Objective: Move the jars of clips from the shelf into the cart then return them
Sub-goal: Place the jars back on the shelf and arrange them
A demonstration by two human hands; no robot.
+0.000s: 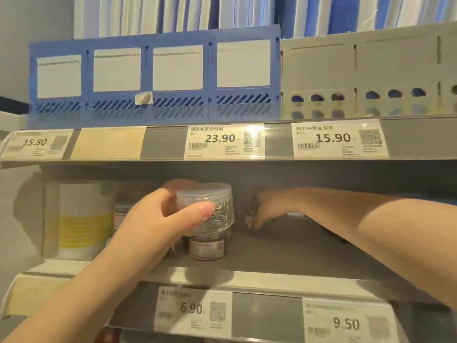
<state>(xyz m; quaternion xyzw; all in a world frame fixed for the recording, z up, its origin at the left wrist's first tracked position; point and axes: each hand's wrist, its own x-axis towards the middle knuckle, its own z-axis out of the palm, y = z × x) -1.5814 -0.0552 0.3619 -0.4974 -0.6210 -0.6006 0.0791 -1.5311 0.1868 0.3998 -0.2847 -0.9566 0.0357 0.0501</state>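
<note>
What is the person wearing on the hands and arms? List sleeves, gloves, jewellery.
Nothing that shows. The left hand and right hand are gloveless, with no rings seen; the left forearm and right forearm are bare to the frame edge, without sleeve, watch or bracelet. The right hand is shadowed and blurred, so small details there are unclear.

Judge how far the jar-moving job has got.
Done: nothing provable from this view. In hand: the left hand grips a clear jar of clips over the shelf; the right hand reaches a second jar, grip unclear. Left: other jars stand on the shelf.
</note>
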